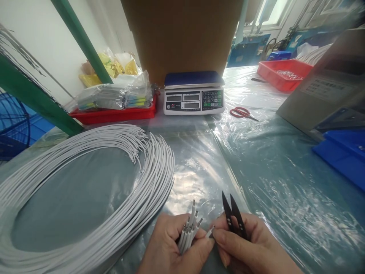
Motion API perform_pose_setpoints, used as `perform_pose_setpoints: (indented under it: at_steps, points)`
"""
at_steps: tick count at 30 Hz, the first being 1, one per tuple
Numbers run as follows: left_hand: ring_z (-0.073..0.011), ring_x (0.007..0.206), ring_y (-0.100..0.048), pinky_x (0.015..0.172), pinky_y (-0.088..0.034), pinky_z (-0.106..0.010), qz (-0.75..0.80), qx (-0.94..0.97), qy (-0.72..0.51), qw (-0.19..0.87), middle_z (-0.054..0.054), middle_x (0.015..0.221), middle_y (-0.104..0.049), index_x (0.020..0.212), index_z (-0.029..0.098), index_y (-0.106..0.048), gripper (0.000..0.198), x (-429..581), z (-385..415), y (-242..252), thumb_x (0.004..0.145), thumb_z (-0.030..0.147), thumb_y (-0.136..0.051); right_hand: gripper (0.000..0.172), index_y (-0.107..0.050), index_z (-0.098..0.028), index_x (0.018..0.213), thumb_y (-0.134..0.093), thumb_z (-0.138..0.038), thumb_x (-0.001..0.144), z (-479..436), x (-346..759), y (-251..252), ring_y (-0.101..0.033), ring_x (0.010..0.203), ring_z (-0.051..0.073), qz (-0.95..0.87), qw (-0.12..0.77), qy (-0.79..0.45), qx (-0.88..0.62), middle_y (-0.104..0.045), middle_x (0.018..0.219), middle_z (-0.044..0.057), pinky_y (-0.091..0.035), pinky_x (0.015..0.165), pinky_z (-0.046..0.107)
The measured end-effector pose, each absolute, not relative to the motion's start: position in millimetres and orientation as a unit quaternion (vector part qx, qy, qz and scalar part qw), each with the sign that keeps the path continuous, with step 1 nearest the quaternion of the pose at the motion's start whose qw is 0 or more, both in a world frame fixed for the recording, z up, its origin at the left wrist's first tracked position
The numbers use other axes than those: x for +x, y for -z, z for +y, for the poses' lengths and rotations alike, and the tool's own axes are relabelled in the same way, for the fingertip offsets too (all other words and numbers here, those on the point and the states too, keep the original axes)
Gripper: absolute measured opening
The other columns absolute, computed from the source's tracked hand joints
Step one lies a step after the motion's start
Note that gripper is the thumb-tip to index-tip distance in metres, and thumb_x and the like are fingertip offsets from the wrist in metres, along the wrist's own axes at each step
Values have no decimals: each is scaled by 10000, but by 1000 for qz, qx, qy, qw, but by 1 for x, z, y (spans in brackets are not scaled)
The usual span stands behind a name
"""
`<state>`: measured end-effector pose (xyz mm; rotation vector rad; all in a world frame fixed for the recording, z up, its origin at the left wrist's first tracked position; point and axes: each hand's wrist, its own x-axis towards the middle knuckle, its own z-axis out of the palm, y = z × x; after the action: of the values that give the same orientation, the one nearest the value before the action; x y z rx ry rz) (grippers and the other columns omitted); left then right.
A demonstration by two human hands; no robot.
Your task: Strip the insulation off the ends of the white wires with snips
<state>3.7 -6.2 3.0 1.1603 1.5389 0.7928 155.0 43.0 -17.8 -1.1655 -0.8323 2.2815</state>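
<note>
My left hand [173, 247] is closed around a bundle of white wires [188, 234], whose cut ends with dark tips point up and away. One wire [210, 231] sticks out to the right of the bundle, and the thumb and finger of my right hand [248, 243] meet at its tip. That same right hand holds black thread snips [234, 217], their two pointed blades apart and aimed forward. To the left lies a large coil of white wire [159, 179] on the plastic-covered table [194, 156]. Its many cut ends gather at the top of the loop.
A weighing scale [194, 95] stands at the back before a cardboard box [185, 38]. Red-handled scissors [242, 113] lie right of it. A red tray [114, 115] with bagged parts is back left, another red tray [281, 74] back right. A blue bin [342, 152] sits at right.
</note>
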Motion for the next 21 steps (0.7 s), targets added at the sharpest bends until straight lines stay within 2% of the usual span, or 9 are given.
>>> perform_pose_setpoints:
  at_steps: [3,7,13,18,21]
  points:
    - [-93,475,-307,472,-225,-256,630,506,-349,474,47,484,-324,525,201,-332,309,7,-7,-2,772,298,-490,318,-612,-146,527,-811,-373,626,43,153,15,-348,408,51,-346,213,-797,-448,-468,410,-61,-243,425,191]
    - [-82,467,-287,464,-210,-254,614,523,-362,467,55,487,-298,526,195,-323,322,9,-7,-3,789,273,-491,271,-544,-173,515,-734,-318,642,41,149,13,-316,397,58,-407,211,-742,-489,-428,388,-75,-230,430,218]
    - [-87,462,-321,457,-245,-249,603,482,-351,530,51,489,-348,531,196,-384,302,9,-5,-5,779,302,-518,216,-490,-205,503,-657,-266,626,39,150,15,-245,378,49,-399,210,-745,-493,-352,375,-107,-187,400,225]
    - [-105,475,-392,475,-295,-240,592,416,-338,602,28,473,-434,548,184,-470,274,6,-6,2,752,338,-567,183,-491,-212,502,-604,-263,637,40,152,16,-194,324,36,-381,181,-757,-500,-334,331,-115,-106,364,235]
    - [-98,463,-390,479,-300,-229,574,387,-353,629,25,454,-447,542,175,-498,286,5,-5,6,750,346,-596,193,-502,-207,510,-618,-273,649,41,153,15,-201,327,38,-376,182,-765,-490,-345,332,-112,-115,372,242]
